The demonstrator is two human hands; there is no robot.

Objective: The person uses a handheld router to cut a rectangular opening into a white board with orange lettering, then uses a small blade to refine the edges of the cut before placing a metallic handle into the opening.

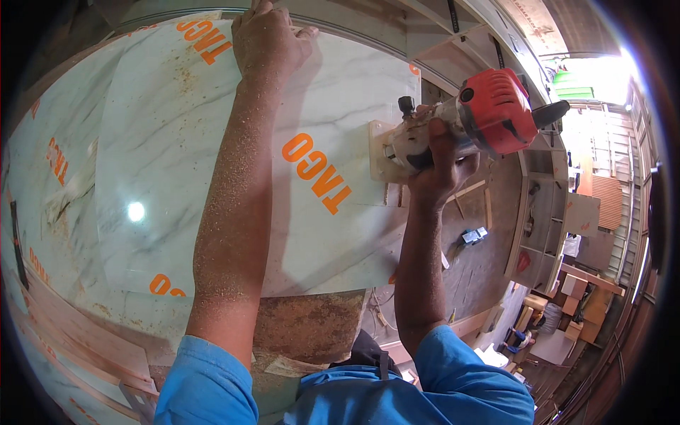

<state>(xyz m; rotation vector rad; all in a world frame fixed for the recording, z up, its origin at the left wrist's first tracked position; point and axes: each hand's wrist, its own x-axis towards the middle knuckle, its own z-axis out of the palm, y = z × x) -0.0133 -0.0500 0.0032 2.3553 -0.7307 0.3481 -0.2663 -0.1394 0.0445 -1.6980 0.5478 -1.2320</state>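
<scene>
A marble-patterned panel [333,248] with orange lettering lies flat before me. My left hand [269,39] is at its far edge, the fingers bent over the edge and the thumb out to the right; the fingertips are partly cut off by the picture's top. My right hand [446,159] is wrapped round the metal body of a red trim router [499,110]. The router's square base plate [381,152] sits at the panel's right edge, and its red motor end points right. The cutting bit is hidden. Sawdust clings to my left forearm.
Pale wooden cabinet frames [446,35] stand along the far right. A small blue tool [473,237] lies on the floor [489,276] right of the panel. Stacked boards and offcuts [574,304] fill the right side. A brown, worn board [312,322] shows beneath the panel's near edge.
</scene>
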